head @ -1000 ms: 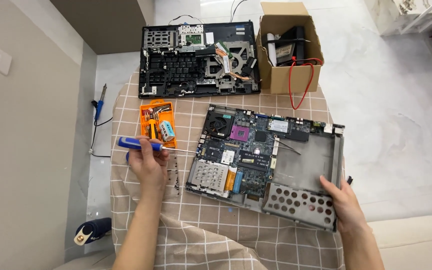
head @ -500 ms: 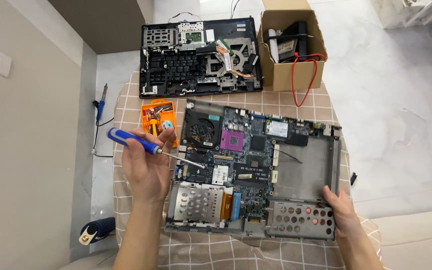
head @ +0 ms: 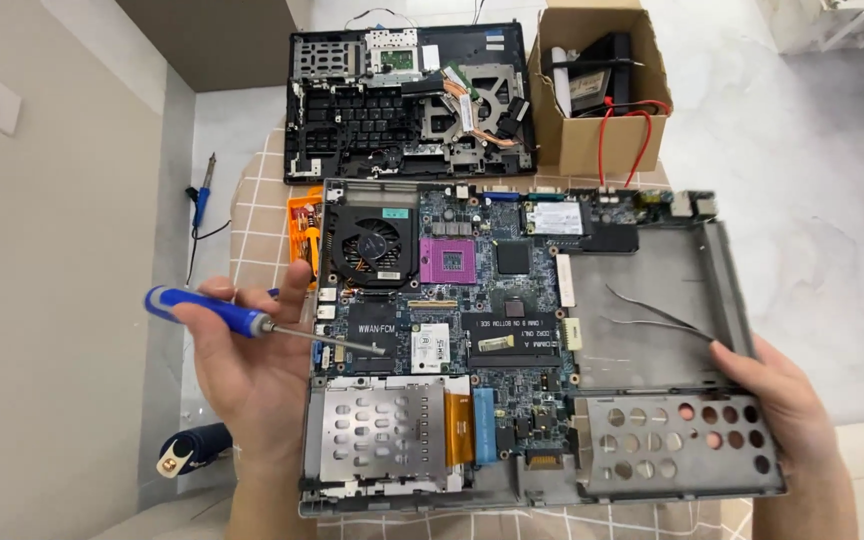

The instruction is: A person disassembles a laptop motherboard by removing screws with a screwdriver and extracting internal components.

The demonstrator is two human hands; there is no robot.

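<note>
Your left hand [head: 242, 370] closed round blue-handled screwdriver [head: 214, 312], tip over motherboard [head: 482, 330] nr fan [head: 370, 245]. Right hand [head: 777, 405] grips laptop chassis [head: 687, 455] by lower-right corner; tweezers [head: 657, 315] lie loose in empty bay. Chassis sits on checked cloth [head: 257, 215] over surface. Seat tip square in screw head, keep shaft upright, steady chassis w/ right hand.

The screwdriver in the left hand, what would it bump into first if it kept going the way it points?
Probably the black part of the circuit board just right of its tip. The left hand holds the blue-handled screwdriver pointing right, low across the board; its height above it is hard to judge.
</note>
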